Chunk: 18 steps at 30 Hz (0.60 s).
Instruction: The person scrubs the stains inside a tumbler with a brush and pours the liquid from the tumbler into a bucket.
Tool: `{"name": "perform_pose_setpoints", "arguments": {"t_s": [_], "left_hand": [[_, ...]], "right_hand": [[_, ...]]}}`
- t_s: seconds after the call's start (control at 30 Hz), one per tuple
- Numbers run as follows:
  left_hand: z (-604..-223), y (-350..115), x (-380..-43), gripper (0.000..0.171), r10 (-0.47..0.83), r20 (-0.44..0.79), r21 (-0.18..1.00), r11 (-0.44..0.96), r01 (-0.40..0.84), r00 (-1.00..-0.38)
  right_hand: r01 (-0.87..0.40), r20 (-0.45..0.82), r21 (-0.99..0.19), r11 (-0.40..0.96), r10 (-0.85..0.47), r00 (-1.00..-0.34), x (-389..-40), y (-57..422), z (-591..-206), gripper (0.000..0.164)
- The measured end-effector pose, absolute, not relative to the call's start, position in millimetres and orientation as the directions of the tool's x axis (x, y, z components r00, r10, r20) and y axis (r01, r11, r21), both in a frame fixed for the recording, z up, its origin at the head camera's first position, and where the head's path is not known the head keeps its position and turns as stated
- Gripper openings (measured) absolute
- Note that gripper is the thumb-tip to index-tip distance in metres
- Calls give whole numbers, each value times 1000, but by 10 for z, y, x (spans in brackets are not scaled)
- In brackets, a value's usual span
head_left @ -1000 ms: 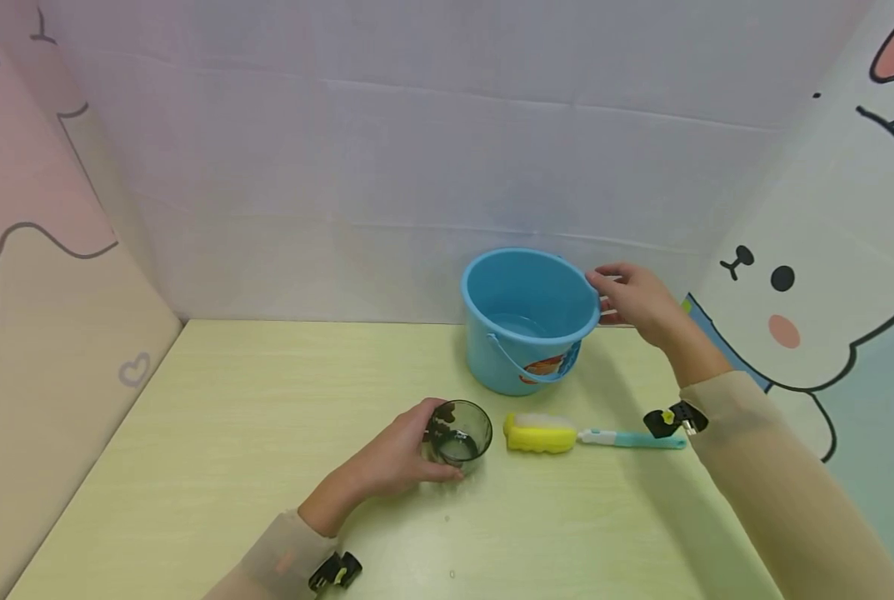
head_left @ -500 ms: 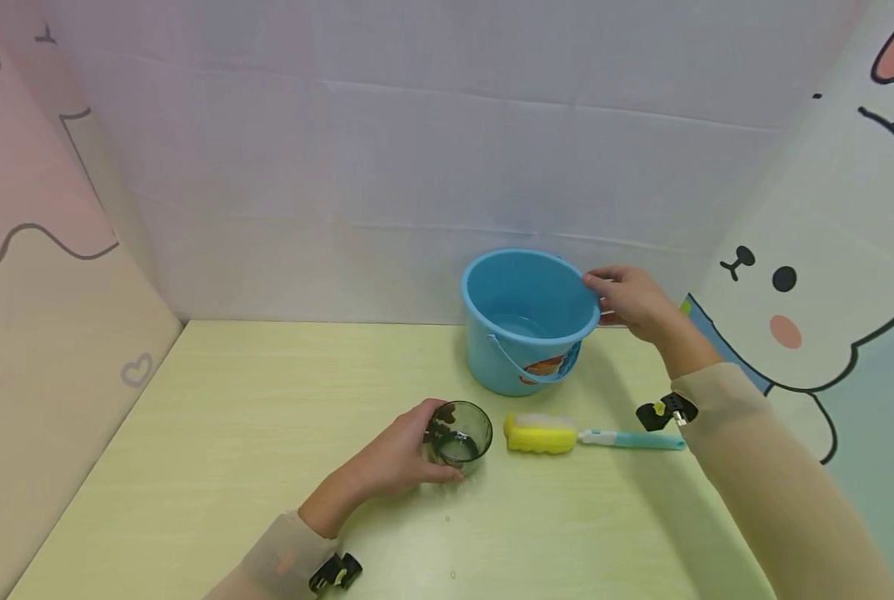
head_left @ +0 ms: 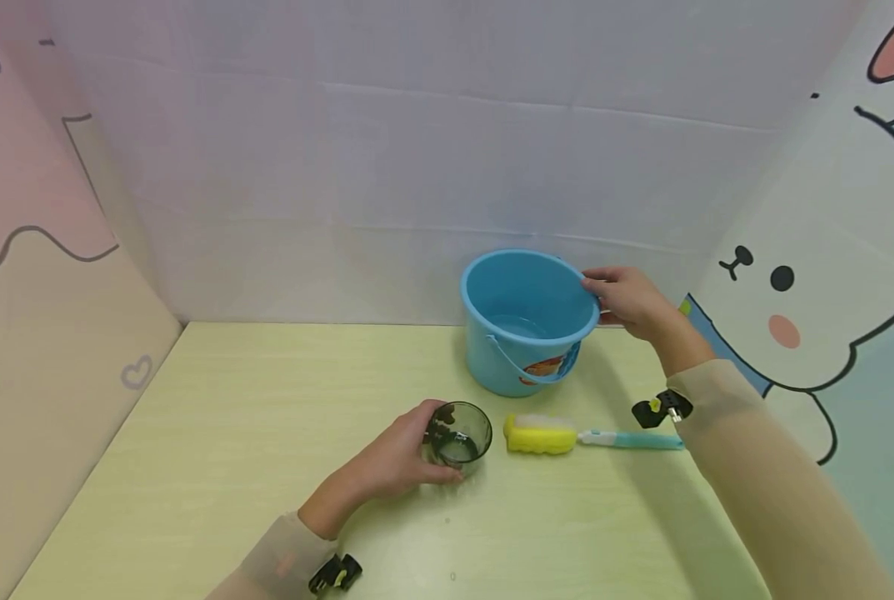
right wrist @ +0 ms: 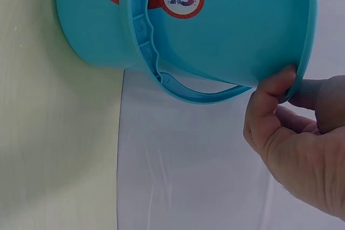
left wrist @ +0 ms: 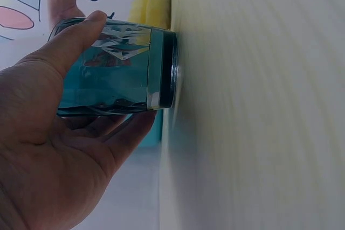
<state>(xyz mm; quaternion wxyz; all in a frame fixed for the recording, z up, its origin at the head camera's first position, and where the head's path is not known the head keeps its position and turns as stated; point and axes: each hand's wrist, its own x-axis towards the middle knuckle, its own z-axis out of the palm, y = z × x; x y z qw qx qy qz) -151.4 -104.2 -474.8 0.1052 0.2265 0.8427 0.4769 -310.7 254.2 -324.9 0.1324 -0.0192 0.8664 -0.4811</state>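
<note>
My left hand grips a dark tinted glass cup from its left side, thumb in front and fingers behind. The left wrist view shows the cup upright, its thick base at the tabletop. At the back, my right hand pinches the right rim of a blue plastic bucket. In the right wrist view, thumb and fingers of that hand clasp the lip of the bucket, which stands upright. Its handle hangs down on the front, past a red sticker.
A brush with a yellow sponge head and teal handle lies right of the cup, in front of the bucket. The pale wooden table meets a white cloth wall behind. A cartoon-printed panel bounds the right side.
My right wrist and forearm have shifted slightly left and the fingers have settled further onto the bucket's rim. The left hand and cup have stayed in place.
</note>
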Motion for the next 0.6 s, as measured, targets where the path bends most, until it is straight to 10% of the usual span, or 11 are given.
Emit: {"name": "perform_pose_setpoints", "arguments": {"t_s": [0.6], "left_hand": [[-4779, -1093, -1526, 93, 479, 46, 851, 441, 285, -877]], "right_hand": [[134, -235, -898, 419, -199, -952, -3170, 2545, -3344, 57]]}}
